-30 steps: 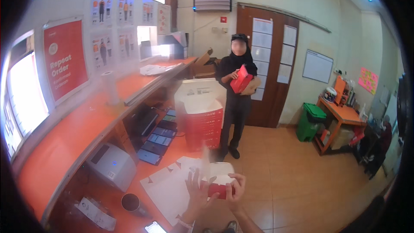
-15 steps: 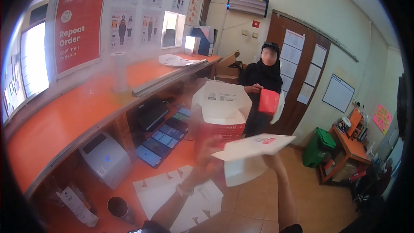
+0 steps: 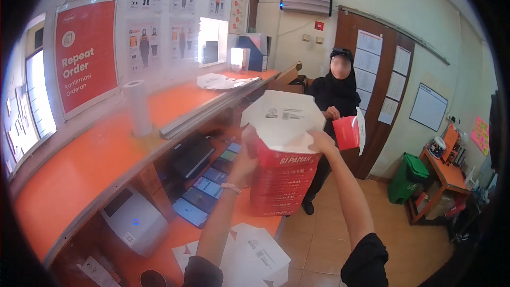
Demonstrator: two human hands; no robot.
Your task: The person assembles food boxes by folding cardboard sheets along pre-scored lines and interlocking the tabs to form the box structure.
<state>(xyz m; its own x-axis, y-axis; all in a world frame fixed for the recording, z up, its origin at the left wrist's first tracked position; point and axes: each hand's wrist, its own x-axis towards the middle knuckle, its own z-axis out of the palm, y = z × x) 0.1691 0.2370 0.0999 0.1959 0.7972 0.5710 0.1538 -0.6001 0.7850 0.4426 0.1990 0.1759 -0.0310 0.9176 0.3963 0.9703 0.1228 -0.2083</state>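
A tall stack of nested red food boxes (image 3: 281, 188) stands at the counter's right edge. White inner flaps (image 3: 284, 117) with small dark print spread open at its top. My left hand (image 3: 245, 160) grips the upper left side of the top red box (image 3: 289, 158); its fingertips are partly hidden. Closed on the right corner of that same box is my right hand (image 3: 322, 142). Below my forearms, flat white box blanks (image 3: 260, 255) lie on the orange counter.
A co-worker (image 3: 332, 87) stands beyond the stack holding a red and white box (image 3: 348, 132). Several phones (image 3: 207, 187) line the counter beside a white printer (image 3: 133, 220). A paper roll (image 3: 137, 109) stands on the upper shelf. A green bin (image 3: 408, 178) is at right.
The folded box I held out on the right is now on top of the stack, both hands on it. My view has shifted slightly. The co-worker's box has turned.
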